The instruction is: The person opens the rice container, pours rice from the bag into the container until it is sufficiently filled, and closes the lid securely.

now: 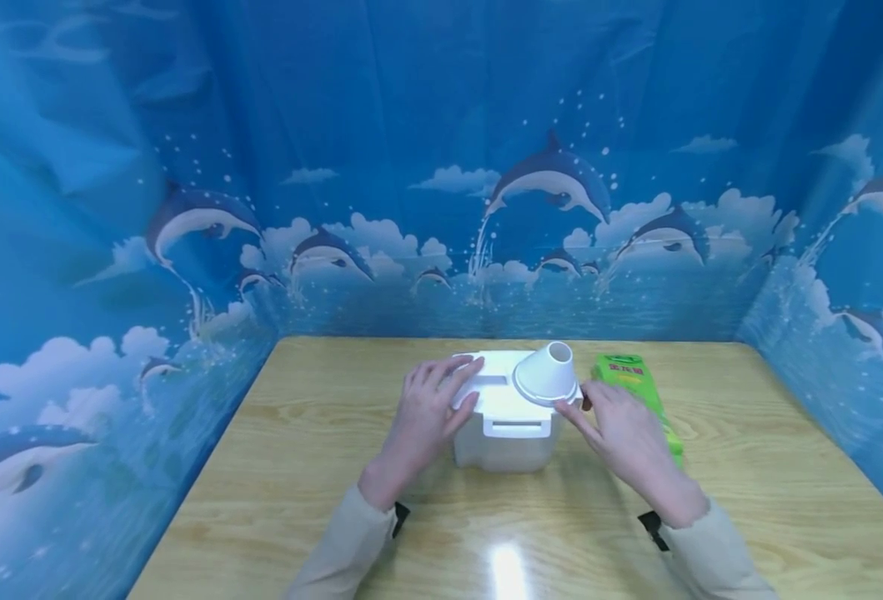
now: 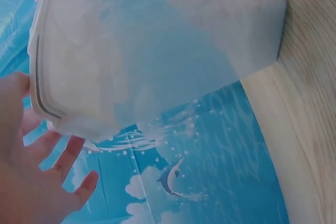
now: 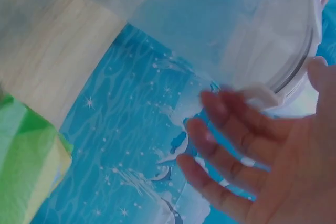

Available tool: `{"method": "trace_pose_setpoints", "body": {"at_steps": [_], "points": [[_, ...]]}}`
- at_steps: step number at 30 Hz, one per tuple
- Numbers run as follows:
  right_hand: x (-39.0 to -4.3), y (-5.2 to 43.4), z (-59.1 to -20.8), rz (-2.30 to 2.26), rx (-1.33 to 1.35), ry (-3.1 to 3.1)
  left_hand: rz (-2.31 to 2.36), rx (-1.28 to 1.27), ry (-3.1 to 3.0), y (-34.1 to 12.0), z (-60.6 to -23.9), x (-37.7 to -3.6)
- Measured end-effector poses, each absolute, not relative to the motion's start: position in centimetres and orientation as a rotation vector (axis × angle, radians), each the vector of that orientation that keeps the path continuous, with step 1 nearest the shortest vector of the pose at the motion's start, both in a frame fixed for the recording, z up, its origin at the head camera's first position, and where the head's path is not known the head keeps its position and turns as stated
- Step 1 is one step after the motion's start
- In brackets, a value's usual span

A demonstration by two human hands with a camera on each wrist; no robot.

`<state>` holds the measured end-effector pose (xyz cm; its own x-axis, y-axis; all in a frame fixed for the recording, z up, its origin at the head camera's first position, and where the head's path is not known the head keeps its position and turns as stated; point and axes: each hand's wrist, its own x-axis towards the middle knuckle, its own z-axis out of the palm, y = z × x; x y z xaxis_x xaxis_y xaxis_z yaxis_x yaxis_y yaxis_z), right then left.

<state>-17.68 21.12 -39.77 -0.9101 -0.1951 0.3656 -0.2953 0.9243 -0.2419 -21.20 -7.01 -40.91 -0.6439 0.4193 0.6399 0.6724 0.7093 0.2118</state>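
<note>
A translucent plastic storage container (image 1: 507, 450) stands upright on the table, with pale contents showing low through its wall in the left wrist view. On top sits its white lid (image 1: 497, 383), which carries a cone-shaped cup (image 1: 548, 375) on the right and a front clasp (image 1: 517, 427). My left hand (image 1: 429, 404) rests at the lid's left side, thumb at the rim and fingers spread near the side clasp (image 2: 84, 127). At the right, my right hand (image 1: 624, 429) has its thumb on the lid edge, with loosely bent fingers at the other side clasp (image 3: 257, 95).
A green packet (image 1: 639, 387) lies on the table just right of the container, near my right hand. The wooden table (image 1: 298, 467) runs back to a blue dolphin-print curtain (image 1: 411, 167) that encloses it on the left, back and right.
</note>
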Motion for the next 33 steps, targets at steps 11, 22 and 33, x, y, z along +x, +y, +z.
{"method": "trace_pose_setpoints", "body": {"at_steps": [11,22,33], "points": [[-16.3,20.1,-40.5,0.425,0.419,-2.567,-0.858,-0.739,-2.489,-8.5,-41.4,-22.0],[-16.6,19.0,-40.1,0.507,0.375,-2.566,-0.875,-0.688,-2.566,-8.5,-40.9,-21.6],[-18.6,20.0,-40.3,0.595,0.408,-2.629,-0.894,-0.636,-2.55,-8.3,-41.2,-20.7]]}}
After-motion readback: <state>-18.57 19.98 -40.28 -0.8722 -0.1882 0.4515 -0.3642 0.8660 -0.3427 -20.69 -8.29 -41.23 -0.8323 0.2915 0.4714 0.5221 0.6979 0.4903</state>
